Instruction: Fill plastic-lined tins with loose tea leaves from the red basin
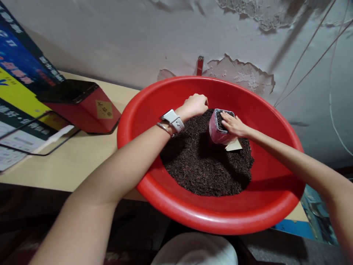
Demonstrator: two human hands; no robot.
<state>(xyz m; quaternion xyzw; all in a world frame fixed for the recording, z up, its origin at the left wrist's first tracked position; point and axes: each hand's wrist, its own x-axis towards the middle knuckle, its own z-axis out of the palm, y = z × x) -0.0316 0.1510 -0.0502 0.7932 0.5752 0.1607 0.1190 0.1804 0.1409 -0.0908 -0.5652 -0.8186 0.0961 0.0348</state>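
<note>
A big red plastic basin (165,209) holds a heap of dark, dry loose tea leaves (204,173). In the heap stands a red hexagonal tin (216,133) with a clear plastic liner, filled near its rim with the same leaves. My right hand (233,125) lies flat across the tin's mouth, fingers stretched out on the leaves. Left of the tin, my left hand (195,103) is above the heap with its fingers curled under; whatever is in them is hidden. A small pale yellow card or flap (234,145) shows at the tin's base.
A similar red tin with a black end (82,105) lies tilted on the pale tabletop (82,162) at the left, near printed boards (24,81) and a black wire frame (49,152). A peeling wall (124,40) is behind the basin; cords hang at the right.
</note>
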